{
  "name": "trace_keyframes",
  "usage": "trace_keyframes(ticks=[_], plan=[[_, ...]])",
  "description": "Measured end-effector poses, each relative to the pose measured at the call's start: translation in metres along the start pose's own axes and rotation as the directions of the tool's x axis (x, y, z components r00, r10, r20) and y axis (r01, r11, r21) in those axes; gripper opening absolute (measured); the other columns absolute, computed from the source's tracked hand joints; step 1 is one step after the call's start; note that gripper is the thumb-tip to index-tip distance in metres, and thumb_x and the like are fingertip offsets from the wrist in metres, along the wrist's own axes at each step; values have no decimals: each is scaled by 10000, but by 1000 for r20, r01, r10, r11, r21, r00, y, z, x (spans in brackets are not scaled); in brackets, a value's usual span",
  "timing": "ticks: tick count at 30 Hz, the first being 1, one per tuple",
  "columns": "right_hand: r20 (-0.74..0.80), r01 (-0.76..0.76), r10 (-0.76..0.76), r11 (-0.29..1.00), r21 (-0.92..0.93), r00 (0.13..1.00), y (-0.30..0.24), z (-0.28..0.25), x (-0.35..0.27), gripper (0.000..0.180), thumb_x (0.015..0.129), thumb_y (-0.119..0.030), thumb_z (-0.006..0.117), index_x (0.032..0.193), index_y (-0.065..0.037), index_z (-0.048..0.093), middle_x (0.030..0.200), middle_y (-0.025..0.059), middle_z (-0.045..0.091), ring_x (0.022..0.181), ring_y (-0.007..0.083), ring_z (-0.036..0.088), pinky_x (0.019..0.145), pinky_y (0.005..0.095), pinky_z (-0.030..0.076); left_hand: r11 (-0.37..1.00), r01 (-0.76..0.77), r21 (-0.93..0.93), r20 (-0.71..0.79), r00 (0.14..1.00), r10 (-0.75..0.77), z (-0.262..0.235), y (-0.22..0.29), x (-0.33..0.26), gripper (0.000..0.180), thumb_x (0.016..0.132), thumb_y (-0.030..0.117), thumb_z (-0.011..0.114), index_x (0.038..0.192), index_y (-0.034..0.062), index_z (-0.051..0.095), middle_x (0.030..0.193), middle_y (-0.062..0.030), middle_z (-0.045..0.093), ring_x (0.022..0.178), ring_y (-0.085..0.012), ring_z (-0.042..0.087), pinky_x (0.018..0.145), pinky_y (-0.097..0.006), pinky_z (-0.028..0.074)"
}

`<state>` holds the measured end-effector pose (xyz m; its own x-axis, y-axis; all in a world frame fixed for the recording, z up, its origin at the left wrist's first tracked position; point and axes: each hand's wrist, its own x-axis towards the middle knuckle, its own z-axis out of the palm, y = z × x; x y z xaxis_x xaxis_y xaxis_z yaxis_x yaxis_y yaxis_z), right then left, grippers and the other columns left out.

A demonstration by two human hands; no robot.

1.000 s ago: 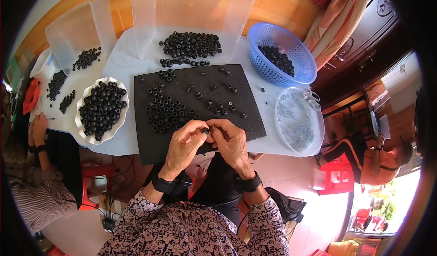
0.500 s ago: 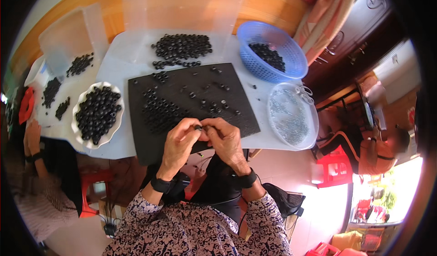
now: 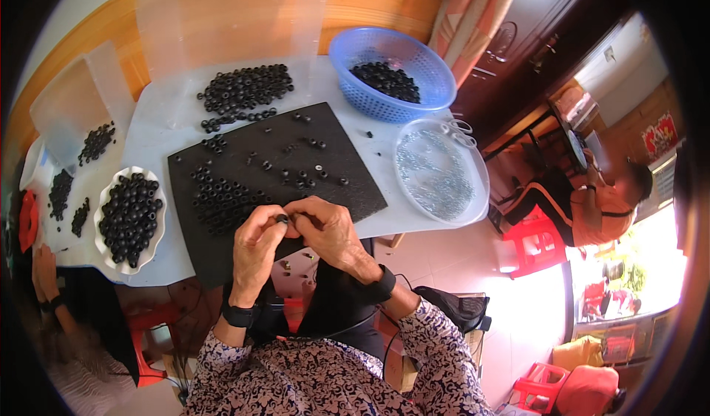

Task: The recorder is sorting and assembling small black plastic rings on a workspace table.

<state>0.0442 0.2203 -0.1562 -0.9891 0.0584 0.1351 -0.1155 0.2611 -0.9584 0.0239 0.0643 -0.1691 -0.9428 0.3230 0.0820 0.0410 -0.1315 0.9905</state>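
Note:
My left hand (image 3: 255, 252) is closed in a pinch on a small black bead (image 3: 282, 218) just beyond the near edge of the black mat (image 3: 351, 183). Fingertips of my right hand (image 3: 336, 237) press together beside the bead, almost touching the left fingers; whatever they grip is hidden. Many black ring-shaped beads (image 3: 222, 195) lie massed on the mat's left half, partly behind my left hand. Smaller black pieces and one silvery ring (image 3: 319, 167) are scattered over its right half.
A scalloped white dish (image 3: 157, 240) of round black beads stands left of the mat. Behind it lies a bead pile (image 3: 248, 90). A blue basket (image 3: 436, 61) and a clear round tray (image 3: 484, 194) of tiny shiny pieces stand right. Another person's hand (image 3: 44, 272) rests far left.
The view has swung, so the table sits further left and tilted. Both hands stay pinched together over the mat's near edge, and the bead remains between my left fingers.

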Motion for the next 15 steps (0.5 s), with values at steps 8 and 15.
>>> trace_keyframes(ticks=[8,15], plan=[[-178,131,-208,920,-370,962,-9,-78,-8,173,809,4,631,967,-22,696,844,133,680,635,180,633,597,314,501,999,12,52,28,1000,-13,-2,1,1,168,899,54,507,1021,-11,603,866,-80,654,815,-134,628,781,-254,469],[-280,-87,-225,616,-783,933,30,-213,7,194,776,-56,583,914,-42,717,913,163,693,821,373,656,787,431,520,997,-49,57,39,998,47,-1,-3,3,172,897,53,494,1017,-20,592,853,-92,647,798,-149,628,806,-289,495]])
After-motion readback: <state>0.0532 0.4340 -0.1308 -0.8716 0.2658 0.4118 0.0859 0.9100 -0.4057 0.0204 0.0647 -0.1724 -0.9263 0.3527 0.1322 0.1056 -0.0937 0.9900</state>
